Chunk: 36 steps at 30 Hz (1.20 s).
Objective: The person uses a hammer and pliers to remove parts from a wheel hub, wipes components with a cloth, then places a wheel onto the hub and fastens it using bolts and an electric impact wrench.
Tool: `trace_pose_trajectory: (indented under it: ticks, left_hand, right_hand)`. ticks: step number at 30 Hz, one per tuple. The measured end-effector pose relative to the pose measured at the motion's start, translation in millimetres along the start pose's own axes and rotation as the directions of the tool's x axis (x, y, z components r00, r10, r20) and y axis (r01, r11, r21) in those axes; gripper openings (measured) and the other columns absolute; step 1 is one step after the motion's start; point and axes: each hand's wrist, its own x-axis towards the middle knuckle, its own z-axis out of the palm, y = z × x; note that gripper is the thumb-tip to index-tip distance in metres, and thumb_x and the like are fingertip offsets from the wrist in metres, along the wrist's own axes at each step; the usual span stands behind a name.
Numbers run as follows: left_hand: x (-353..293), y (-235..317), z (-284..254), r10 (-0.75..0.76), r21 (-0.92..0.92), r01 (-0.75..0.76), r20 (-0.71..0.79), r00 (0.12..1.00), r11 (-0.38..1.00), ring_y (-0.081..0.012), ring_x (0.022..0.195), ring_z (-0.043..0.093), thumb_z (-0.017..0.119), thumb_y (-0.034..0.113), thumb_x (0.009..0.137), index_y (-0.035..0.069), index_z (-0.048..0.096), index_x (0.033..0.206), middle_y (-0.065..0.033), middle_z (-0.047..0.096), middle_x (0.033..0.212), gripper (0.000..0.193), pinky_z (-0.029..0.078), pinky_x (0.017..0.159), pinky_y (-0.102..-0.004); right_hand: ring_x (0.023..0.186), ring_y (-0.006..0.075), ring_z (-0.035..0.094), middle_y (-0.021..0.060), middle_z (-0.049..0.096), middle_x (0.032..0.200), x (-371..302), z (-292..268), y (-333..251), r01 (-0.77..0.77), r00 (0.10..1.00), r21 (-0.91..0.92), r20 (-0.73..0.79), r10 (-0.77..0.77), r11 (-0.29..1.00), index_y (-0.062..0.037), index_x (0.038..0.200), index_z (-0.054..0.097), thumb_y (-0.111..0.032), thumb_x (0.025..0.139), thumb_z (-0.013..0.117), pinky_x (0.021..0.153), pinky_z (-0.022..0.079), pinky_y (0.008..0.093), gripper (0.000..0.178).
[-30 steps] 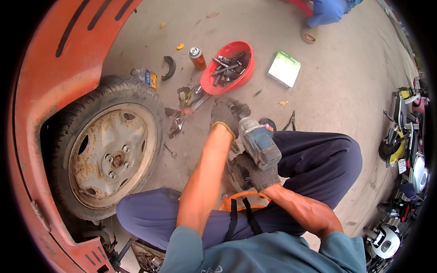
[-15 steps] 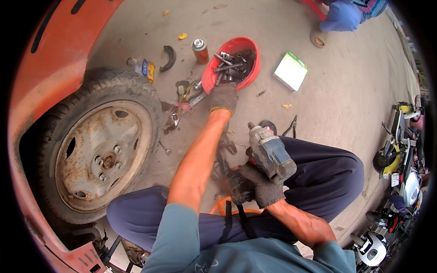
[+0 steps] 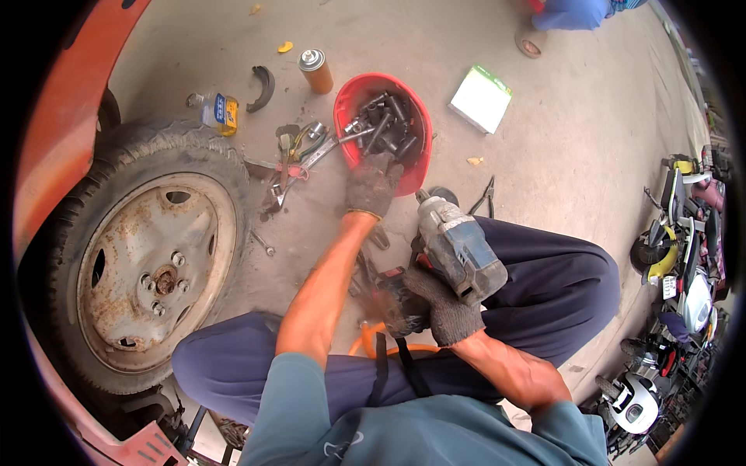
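My left hand (image 3: 373, 184), in a dirty work glove, reaches into a red bowl (image 3: 351, 95) holding several dark sockets (image 3: 388, 124) and rests on them. Whether its fingers grip one I cannot tell. My right hand (image 3: 435, 307), also gloved, grips the handle of a blue and grey impact wrench (image 3: 458, 248) held above my lap. A rusty cream wheel (image 3: 151, 272) with a worn tyre sits at my left on an orange vehicle (image 3: 54, 116).
Wrenches and pliers (image 3: 299, 151) lie on the concrete beside the bowl. A spray can (image 3: 316, 70), a small bottle (image 3: 214, 109), a brake shoe (image 3: 263, 87) and a white-green box (image 3: 482, 99) lie further off. Another person (image 3: 575, 12) crouches at the top. Motorbikes (image 3: 684, 256) stand at right.
My left hand has stretched forward from near the wrench into the red bowl. The view has shifted closer to the bowl; the right hand keeps hold of the impact wrench.
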Motion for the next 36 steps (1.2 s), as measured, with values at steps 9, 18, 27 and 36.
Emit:
trace_pose_trajectory:
  ticks: [9,18,27,36]
  left_hand:
    - [58,6,-36,-0.204,0.021,0.203,0.057,0.977,0.979,-0.0391,0.114,0.062,0.075,0.03,0.085,0.006,0.064,0.124,-0.0203,0.065,0.12,0.047,0.05,0.097,-0.0472]
    - [71,-14,-3,-0.074,0.296,0.06,0.034,0.997,0.953,-0.0401,0.109,0.063,0.074,0.027,0.084,0.006,0.064,0.119,-0.0219,0.065,0.114,0.042,0.051,0.096,-0.0491]
    - [50,-4,-20,-0.019,-0.041,0.015,-0.103,0.994,0.999,-0.0375,0.097,0.068,0.065,0.018,0.09,0.003,0.06,0.111,-0.0178,0.067,0.107,0.026,0.055,0.087,-0.0463]
    - [-26,30,-103,-0.372,-0.641,0.331,0.076,0.925,0.693,-0.019,0.095,0.067,0.072,0.02,0.088,0.003,0.06,0.121,-0.0104,0.069,0.112,0.039,0.053,0.082,-0.0341]
  right_hand:
    - [0.095,0.0143,0.063,0.0038,0.068,0.105,2,-1,-8,-0.114,0.992,0.103,-0.044,0.119,0.988,-0.0049,0.116,0.068,-0.014,0.09,0.078,0.084,0.054,0.032,0.03]
    - [0.092,0.0144,0.063,0.005,0.067,0.103,-2,9,-15,-0.173,0.977,0.242,-0.078,0.197,0.955,-0.0057,0.116,0.067,-0.014,0.089,0.079,0.082,0.054,0.0324,0.031]
    - [0.092,0.0152,0.066,0.0065,0.071,0.104,5,13,-6,-0.124,0.989,0.134,-0.065,0.134,0.983,-0.0033,0.113,0.069,-0.011,0.091,0.077,0.082,0.057,0.0327,0.024]
    - [0.087,0.0201,0.07,0.0091,0.071,0.097,6,12,-12,-0.014,1.0,0.268,-0.008,0.017,0.963,-0.0036,0.117,0.065,-0.002,0.089,0.074,0.076,0.059,0.0364,0.03]
